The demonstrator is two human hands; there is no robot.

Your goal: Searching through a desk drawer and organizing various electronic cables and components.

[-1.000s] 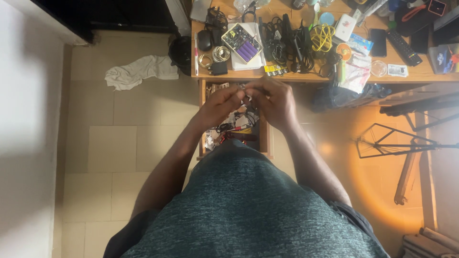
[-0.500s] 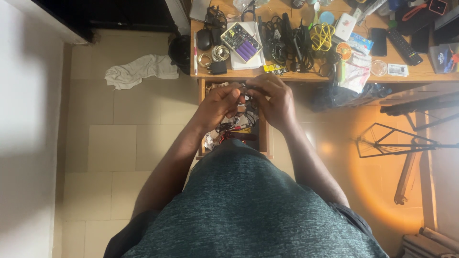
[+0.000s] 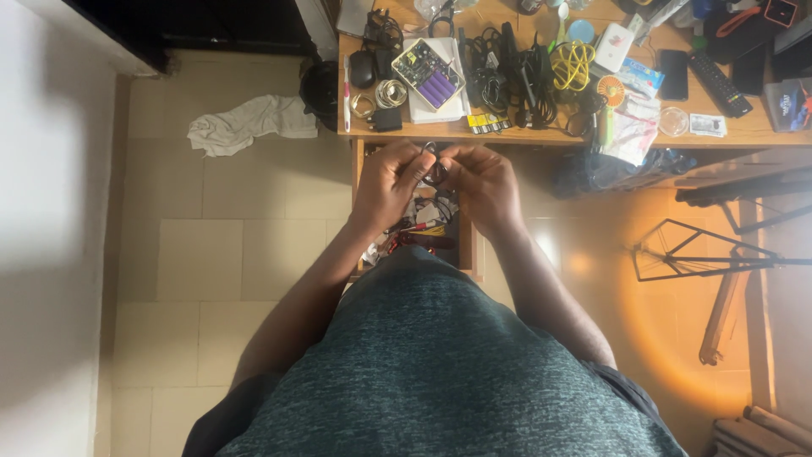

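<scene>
My left hand (image 3: 387,180) and my right hand (image 3: 486,184) are raised close together over an open wooden drawer (image 3: 468,245). Between the fingertips of both hands is a small dark looped cable (image 3: 435,170), pinched from each side. The drawer below holds a jumble of wires, small parts and red-handled tools (image 3: 420,232), partly hidden by my hands and my grey-green shirt.
A wooden desk (image 3: 541,133) runs along the top, crowded with black cables, a yellow coiled cable (image 3: 573,63), a battery pack with purple cells (image 3: 430,74), a computer mouse and a remote. A white cloth (image 3: 249,121) lies on the tiled floor. A black metal stand (image 3: 706,254) is at right.
Both hands have stayed together over the drawer, working the small cable between the fingers; they shifted slightly toward the desk edge.
</scene>
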